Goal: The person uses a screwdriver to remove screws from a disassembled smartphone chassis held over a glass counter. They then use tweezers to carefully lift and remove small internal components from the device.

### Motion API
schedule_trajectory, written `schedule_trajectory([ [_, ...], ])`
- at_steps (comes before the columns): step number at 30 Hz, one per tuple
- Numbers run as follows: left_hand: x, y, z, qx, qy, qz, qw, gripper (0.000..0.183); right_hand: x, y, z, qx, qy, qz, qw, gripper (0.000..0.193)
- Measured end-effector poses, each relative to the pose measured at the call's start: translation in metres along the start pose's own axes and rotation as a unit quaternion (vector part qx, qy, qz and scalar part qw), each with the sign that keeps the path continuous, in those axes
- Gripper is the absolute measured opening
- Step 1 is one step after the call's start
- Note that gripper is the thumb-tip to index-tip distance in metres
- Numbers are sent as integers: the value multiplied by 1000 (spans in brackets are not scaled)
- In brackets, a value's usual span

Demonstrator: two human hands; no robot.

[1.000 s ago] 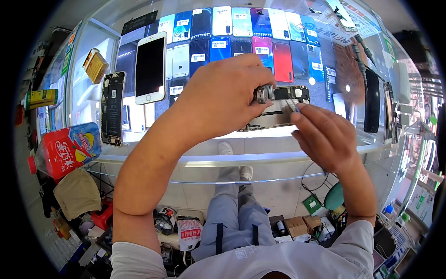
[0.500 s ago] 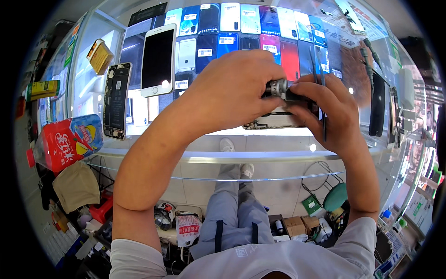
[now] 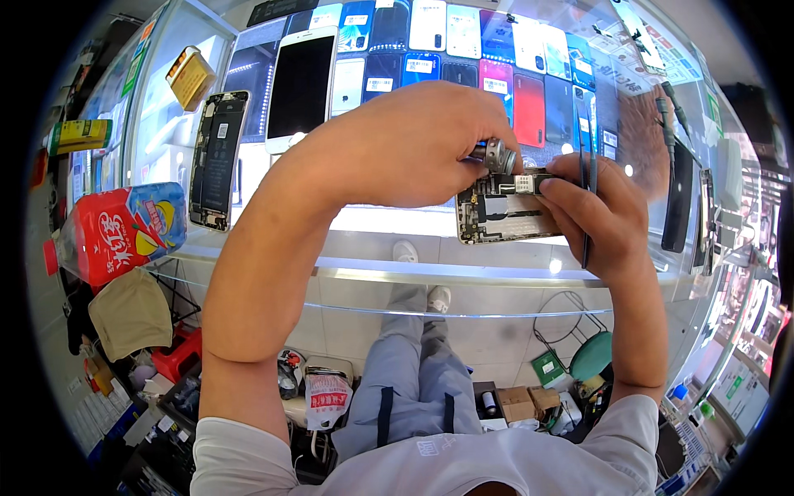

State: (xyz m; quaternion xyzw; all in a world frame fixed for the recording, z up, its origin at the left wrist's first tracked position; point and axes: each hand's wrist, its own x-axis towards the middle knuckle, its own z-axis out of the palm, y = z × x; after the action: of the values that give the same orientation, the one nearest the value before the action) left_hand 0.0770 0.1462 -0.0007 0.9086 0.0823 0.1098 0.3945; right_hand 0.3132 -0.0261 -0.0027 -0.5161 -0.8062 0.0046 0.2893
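My left hand (image 3: 430,149) is closed around a dark tool with a round, perforated metal end (image 3: 499,155), resembling a hot-air nozzle. That end sits just above an opened phone housing (image 3: 496,219), whose inner parts face up. A circuit board (image 3: 521,183) shows along the housing's far edge. Dark tweezers (image 3: 589,153) lie across my right hand (image 3: 600,207), tucked between its fingers, with their two prongs pointing away from me. The thumb and forefinger of this hand pinch together at the board's right end; exactly what they touch is partly hidden.
Rows of phones lie beneath the glass counter (image 3: 372,268). Left of my arm are a white-framed phone (image 3: 302,87), an opened phone (image 3: 219,157), a yellow box (image 3: 191,78) and a red-labelled bottle (image 3: 124,231). A black phone-shaped slab (image 3: 678,198) and cables (image 3: 664,116) lie at right.
The metal end has lifted off the dark part between my fingertips and tilted. The housing and board now show more fully beneath my hands. The whole view has shifted slightly.
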Motion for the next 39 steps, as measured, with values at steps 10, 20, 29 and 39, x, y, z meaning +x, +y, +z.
schedule_trajectory([
  [10, -2, -2, -6, -24, -35, -7, 999, 42, -6, 4, 1, 17, 16, 7, 1000, 35],
  [20, -2, 0, -7, -21, -47, -16, 999, 47, -6, 6, 0, 33, 16, -8, 999, 35],
  [29, -1, -1, -7, -12, -56, -17, 998, 48, -5, 1, -3, 79, 35, 0, 996, 35],
  [39, 2, 2, -9, -22, -72, -14, 997, 51, -13, 8, 0, 71, 26, 31, 997, 37],
])
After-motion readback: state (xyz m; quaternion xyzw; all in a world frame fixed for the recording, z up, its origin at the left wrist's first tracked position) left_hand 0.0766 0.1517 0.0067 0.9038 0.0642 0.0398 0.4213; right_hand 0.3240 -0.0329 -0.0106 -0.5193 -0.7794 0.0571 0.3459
